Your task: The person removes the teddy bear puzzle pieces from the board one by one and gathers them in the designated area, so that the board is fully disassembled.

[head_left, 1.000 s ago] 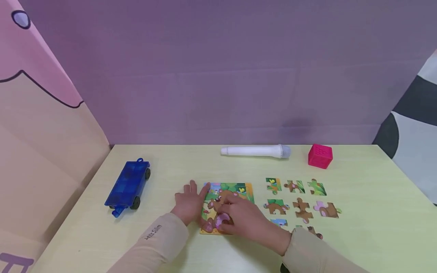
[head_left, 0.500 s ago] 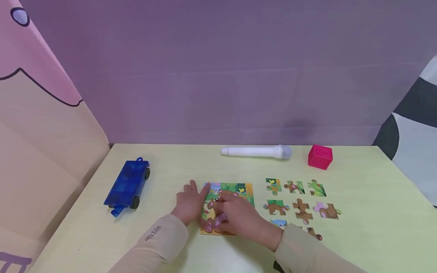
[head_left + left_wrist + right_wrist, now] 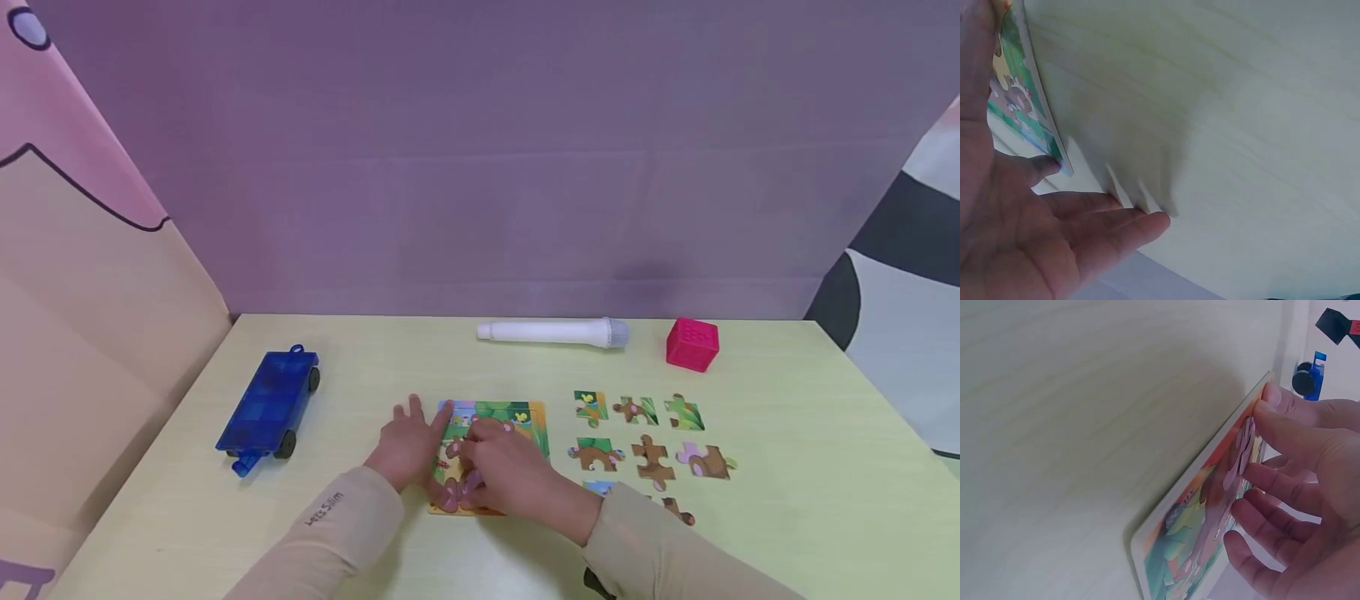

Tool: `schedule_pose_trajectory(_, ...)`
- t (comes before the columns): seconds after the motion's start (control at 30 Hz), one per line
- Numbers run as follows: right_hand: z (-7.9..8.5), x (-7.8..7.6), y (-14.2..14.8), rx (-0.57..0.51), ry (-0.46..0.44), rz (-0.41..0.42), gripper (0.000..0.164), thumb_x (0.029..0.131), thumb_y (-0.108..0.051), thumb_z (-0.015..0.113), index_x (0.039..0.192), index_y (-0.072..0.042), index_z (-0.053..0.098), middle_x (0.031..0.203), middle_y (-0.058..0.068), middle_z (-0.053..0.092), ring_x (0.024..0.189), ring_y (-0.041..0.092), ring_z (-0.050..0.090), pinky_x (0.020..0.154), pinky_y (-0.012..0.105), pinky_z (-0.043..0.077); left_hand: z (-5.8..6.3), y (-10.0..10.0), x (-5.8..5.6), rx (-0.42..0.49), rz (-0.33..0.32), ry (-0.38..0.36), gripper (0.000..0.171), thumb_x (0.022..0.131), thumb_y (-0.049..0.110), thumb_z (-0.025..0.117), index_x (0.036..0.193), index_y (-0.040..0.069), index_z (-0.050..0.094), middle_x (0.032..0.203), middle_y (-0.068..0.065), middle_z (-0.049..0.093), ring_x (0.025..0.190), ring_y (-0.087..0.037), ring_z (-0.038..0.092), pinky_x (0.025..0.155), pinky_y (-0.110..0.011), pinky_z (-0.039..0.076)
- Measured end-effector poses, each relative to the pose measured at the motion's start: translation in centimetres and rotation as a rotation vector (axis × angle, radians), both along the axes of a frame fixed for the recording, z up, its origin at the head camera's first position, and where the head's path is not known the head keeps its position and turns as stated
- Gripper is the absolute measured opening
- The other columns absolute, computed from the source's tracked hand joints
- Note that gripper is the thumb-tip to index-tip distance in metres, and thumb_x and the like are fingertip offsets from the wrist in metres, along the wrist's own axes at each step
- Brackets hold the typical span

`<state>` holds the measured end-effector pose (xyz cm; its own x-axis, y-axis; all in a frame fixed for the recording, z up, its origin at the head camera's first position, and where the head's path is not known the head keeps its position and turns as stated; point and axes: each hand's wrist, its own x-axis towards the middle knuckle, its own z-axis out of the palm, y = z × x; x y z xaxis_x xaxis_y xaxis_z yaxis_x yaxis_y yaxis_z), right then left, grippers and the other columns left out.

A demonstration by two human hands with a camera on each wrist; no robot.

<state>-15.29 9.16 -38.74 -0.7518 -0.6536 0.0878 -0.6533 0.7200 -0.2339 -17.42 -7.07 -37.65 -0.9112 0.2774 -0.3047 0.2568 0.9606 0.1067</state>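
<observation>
A bear jigsaw puzzle in a flat tray (image 3: 542, 433) lies at the front middle of the table. My left hand (image 3: 405, 446) rests along its left side, fingers spread and straight; in the left wrist view a fingertip touches the tray's corner. Over the lower part of the picture, my right hand (image 3: 510, 471) pinches a brown and pink puzzle piece (image 3: 1244, 450) between thumb and fingers. That piece's edge stands slightly raised from the puzzle in the right wrist view. Much of the bear is hidden beneath the right hand.
Several loose puzzle pieces (image 3: 652, 461) lie in rows right of the tray, some partly behind the right sleeve (image 3: 637, 542). A white toy microphone (image 3: 551, 332) and a pink cube (image 3: 692, 344) lie at the back. A blue wheeled toy car base (image 3: 270, 404) stands at left.
My right hand has shifted slightly left over the puzzle, covering more of the bear. The left hand stays in place on the tray's side. The head view has turned slightly.
</observation>
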Motion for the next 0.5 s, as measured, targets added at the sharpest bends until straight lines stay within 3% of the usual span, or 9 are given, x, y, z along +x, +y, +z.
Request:
schedule_pose_trajectory(0.2, 0.19, 0.06, 0.05, -0.018, -0.029, -0.011, 0.029, 0.074, -0.025, 0.092, 0.083, -0.013, 0.067, 0.087, -0.004, 0.053, 0.088, 0.014, 0.049, 0.074, 0.028, 0.050, 0.48, 0.00, -0.09, -0.030, -0.011, -0.009, 0.125, 0.058, 0.053, 0.097, 0.158, 0.011, 0.036, 0.153, -0.038, 0.031, 0.136, -0.055, 0.039, 0.099, -0.056, 0.050)
schedule_pose_trajectory(0.5, 0.03, 0.24, 0.16, -0.051, -0.068, -0.031, 0.033, 0.076, -0.026, 0.092, 0.084, -0.014, 0.062, 0.088, -0.004, 0.050, 0.090, 0.016, 0.048, 0.069, 0.029, 0.049, 0.64, 0.07, 0.06, 0.010, 0.020, -0.052, 0.132, 0.054, 0.051, 0.099, 0.160, 0.012, 0.031, 0.157, -0.039, 0.024, 0.140, -0.056, 0.033, 0.103, -0.053, 0.048)
